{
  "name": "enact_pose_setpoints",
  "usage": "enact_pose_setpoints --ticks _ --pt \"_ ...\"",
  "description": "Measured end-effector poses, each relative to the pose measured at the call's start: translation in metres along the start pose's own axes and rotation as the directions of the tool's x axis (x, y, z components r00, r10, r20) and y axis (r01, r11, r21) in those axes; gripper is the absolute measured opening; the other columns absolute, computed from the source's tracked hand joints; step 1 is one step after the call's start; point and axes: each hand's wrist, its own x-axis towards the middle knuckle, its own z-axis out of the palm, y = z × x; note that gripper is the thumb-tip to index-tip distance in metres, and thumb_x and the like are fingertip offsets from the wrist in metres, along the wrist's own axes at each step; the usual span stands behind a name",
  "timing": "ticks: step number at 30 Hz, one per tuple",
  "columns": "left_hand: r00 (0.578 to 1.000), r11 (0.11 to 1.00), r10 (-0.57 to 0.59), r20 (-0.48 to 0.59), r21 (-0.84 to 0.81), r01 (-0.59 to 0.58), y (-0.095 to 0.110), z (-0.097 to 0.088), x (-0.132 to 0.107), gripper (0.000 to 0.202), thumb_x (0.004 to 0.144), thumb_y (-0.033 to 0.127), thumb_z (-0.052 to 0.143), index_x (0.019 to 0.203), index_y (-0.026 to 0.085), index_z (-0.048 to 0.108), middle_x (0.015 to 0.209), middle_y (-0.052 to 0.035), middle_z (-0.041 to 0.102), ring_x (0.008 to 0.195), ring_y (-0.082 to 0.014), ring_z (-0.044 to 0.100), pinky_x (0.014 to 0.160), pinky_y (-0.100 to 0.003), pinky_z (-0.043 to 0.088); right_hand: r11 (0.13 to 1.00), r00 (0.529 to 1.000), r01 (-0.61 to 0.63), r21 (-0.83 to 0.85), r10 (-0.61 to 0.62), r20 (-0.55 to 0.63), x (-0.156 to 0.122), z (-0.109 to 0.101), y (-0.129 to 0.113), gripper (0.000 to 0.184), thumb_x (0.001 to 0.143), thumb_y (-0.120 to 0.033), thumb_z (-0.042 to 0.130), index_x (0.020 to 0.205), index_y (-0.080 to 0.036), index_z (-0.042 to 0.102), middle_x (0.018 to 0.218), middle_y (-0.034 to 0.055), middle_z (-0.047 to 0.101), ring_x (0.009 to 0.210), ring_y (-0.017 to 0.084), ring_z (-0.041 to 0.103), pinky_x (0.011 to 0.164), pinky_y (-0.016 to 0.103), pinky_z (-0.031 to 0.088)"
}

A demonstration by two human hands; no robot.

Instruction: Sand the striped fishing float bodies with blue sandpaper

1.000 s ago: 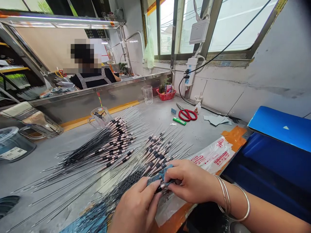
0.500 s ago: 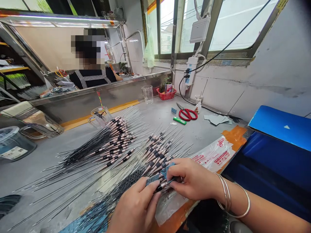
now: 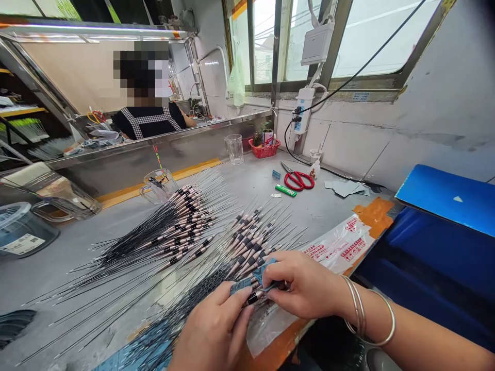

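My left hand [image 3: 216,324] is closed on a fishing float [image 3: 254,297] with a pinkish body and a black band. A strip of printed blue-grey sandpaper [image 3: 240,286] shows at its fingertips. My right hand [image 3: 297,283], with bangles at the wrist, pinches a folded piece of blue sandpaper [image 3: 265,272] around the float's body; the fingers hide part of it. Just beyond my hands lies a pile of similar floats [image 3: 247,247], thin stems pointing both ways. A second bunch of floats [image 3: 189,216] rests farther left on the grey table.
Red-handled scissors [image 3: 299,180], a green lighter-like stick [image 3: 285,191] and grey paper scraps [image 3: 344,188] lie toward the back right. Glass mugs [image 3: 234,149] and a red basket [image 3: 265,149] stand at the back. A blue box [image 3: 444,206] is at right. Another person [image 3: 149,121] sits beyond the partition.
The sandpaper and my right fingers have shifted very slightly left along the float. Both hands keep their grip, and the piles lie as before.
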Motion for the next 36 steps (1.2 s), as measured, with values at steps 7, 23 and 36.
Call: enact_pose_setpoints --ticks 7,23,36 --pt "1.000 1.000 -0.006 0.002 -0.013 0.006 -0.0002 -0.0005 -0.0004 0.022 0.094 0.023 0.043 0.106 0.022 0.061 0.075 -0.0033 0.057 0.060 -0.0180 0.062 0.049 -0.030 0.053 1.000 1.000 -0.002 0.004 0.002 0.000 -0.0015 -0.0024 0.0014 0.005 0.073 -0.011 0.061 0.074 -0.016 0.062 0.064 -0.0009 0.051 0.064 0.012 0.047 0.056 0.023 0.031" --pt "0.997 0.994 0.076 -0.005 0.077 -0.076 -0.0028 -0.0048 0.0026 0.029 0.098 0.029 0.037 0.107 0.019 0.063 0.076 -0.0059 0.062 0.061 -0.0162 0.067 0.050 -0.024 0.055 0.992 0.995 -0.005 -0.123 0.017 0.097 -0.0032 -0.0052 0.0018 0.007 0.077 -0.014 0.059 0.078 -0.017 0.065 0.069 0.0012 0.052 0.069 0.014 0.049 0.058 0.024 0.032" --pt "0.996 0.995 0.081 -0.024 0.053 -0.080 -0.0009 -0.0053 0.0057 0.028 0.098 0.028 0.037 0.104 0.020 0.063 0.073 -0.0037 0.061 0.058 -0.0137 0.064 0.050 -0.021 0.054 0.997 0.993 -0.042 -0.057 0.048 0.108 -0.0014 -0.0036 -0.0018 0.009 0.076 -0.012 0.062 0.077 -0.016 0.070 0.065 0.0010 0.055 0.070 0.014 0.051 0.060 0.023 0.036"
